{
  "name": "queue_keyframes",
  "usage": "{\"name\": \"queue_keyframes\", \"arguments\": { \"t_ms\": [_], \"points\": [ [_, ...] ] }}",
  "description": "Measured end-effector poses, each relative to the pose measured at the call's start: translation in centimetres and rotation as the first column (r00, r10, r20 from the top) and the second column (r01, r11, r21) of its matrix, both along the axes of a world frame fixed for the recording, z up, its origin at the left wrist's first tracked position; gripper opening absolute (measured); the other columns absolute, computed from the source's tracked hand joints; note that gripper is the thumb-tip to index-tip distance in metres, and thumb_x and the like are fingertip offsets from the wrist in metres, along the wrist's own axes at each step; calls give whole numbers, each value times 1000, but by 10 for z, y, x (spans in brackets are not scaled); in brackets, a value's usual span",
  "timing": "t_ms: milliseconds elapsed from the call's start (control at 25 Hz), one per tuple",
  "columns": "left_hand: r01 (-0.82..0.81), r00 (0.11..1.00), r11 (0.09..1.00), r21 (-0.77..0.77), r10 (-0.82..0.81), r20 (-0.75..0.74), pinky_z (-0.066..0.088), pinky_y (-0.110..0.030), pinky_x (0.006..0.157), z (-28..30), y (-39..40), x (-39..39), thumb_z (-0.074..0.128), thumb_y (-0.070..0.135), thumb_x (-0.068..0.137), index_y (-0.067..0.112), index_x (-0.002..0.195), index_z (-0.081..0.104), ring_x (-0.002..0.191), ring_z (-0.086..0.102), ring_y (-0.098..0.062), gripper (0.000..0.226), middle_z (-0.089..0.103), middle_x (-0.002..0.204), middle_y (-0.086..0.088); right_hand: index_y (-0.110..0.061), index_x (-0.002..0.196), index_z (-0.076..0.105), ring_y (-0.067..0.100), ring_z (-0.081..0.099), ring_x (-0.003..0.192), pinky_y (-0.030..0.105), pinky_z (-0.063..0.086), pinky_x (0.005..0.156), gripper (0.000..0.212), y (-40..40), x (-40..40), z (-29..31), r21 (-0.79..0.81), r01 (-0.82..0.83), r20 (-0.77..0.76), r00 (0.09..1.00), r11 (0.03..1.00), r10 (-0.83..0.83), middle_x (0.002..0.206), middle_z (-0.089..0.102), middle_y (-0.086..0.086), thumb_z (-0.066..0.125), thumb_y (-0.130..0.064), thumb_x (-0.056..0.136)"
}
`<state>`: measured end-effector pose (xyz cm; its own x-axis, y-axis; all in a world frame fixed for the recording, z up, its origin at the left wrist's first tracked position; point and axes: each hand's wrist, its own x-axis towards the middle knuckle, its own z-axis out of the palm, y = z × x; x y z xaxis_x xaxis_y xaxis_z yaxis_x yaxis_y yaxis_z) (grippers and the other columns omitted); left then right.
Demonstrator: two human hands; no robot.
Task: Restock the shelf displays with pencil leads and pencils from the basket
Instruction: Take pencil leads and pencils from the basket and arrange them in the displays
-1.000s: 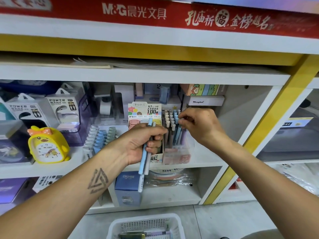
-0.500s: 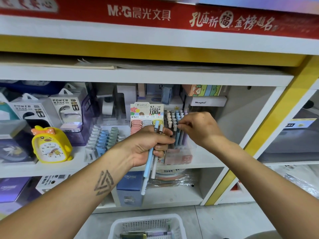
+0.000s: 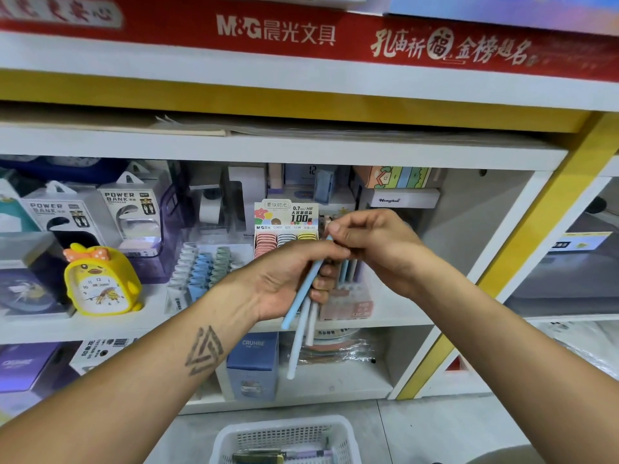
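My left hand (image 3: 284,279) grips a small bundle of pastel pencils (image 3: 303,316), blue and pale grey, pointing down in front of the shelf. My right hand (image 3: 371,242) has come across to meet it and pinches the top end of the blue pencil. Behind both hands stands the pencil display box (image 3: 348,296) with upright pencils, mostly hidden. To its left is the pencil lead display (image 3: 286,229) marked 0.7 mm HB, with rows of pink, grey and yellow lead cases. The white basket (image 3: 288,437) sits on the floor below, holding several pens.
A yellow duck alarm clock (image 3: 100,279) and power bank boxes (image 3: 130,212) stand on the shelf at left. Rows of pastel items (image 3: 197,272) sit beside the lead display. A blue CRUHRE box (image 3: 253,363) is on the lower shelf. A yellow post (image 3: 502,279) borders the shelf at right.
My right hand has left the pencil display box and moved left to my left hand, taking hold of the top of the blue pencil. The bundle has tilted slightly.
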<state>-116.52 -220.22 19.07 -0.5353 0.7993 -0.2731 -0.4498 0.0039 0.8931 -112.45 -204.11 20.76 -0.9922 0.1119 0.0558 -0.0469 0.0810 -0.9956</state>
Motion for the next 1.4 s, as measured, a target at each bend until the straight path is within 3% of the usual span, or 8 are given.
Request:
{"name": "queue_keyframes", "arguments": {
  "t_ms": [200,320,520,800,1040,1280,1320,1400],
  "points": [
    [-83,993,996,26,81,86,30,-28,56,1,-7,-1,44,6,78,9,86,56,59,33,-15,15,40,69,-3,-1,93,68,16,62,57,27,50,58,14,21,0,10,10,249,-89,965,969,-247,71,69,11,58,-9,99],
    [-212,972,977,-12,212,102,29,-30,57,-3,-9,-7,31,-10,69,5,91,51,58,35,-16,33,40,71,-6,-12,92,67,11,63,53,30,53,59,9,35,2,14,334,415,-260,903,846,-341,63,69,2,61,-12,99],
    [-290,953,957,-11,290,90,37,-30,58,-4,-8,-10,32,-23,72,5,90,54,64,45,-18,40,48,74,-10,-31,86,64,4,69,66,38,61,76,13,33,2,-10,734,293,-244,956,613,-165,73,69,-7,64,-24,97],
    [-240,967,966,98,230,107,59,-39,77,-4,-9,-9,37,-29,86,-2,110,54,88,70,-35,40,67,89,-24,-35,88,62,6,70,67,44,61,71,14,37,0,-27,738,238,-259,964,631,-61,70,69,-7,66,-24,94],
    [-209,978,961,182,201,60,57,-43,89,-2,-15,-8,46,-23,87,-2,118,49,105,66,-46,38,66,110,-36,-39,94,54,4,70,68,41,62,66,19,38,-2,-32,723,166,-180,982,670,-50,72,68,-9,66,-23,95],
    [-197,976,966,166,209,-58,57,-44,89,-3,-16,-5,59,-16,83,-2,110,54,104,67,-44,31,67,108,-34,-17,88,74,17,59,77,32,45,69,14,32,-3,-27,863,318,-321,945,392,-58,81,64,-3,68,-28,94],
    [-202,973,968,152,216,-84,58,-43,87,-4,-16,-5,60,-15,83,-2,108,55,102,68,-44,28,68,106,-33,-16,88,76,16,57,77,32,44,69,16,28,-2,-23,841,344,-354,934,417,-55,83,63,-4,68,-29,94],
    [-241,959,960,144,258,-118,60,-41,83,-4,-12,-4,61,-15,83,-2,105,57,98,70,-43,25,70,101,-30,-19,91,75,19,61,76,39,52,72,13,17,2,-13,696,286,-307,948,659,-87,84,68,0,71,-31,92]
  ]
}}
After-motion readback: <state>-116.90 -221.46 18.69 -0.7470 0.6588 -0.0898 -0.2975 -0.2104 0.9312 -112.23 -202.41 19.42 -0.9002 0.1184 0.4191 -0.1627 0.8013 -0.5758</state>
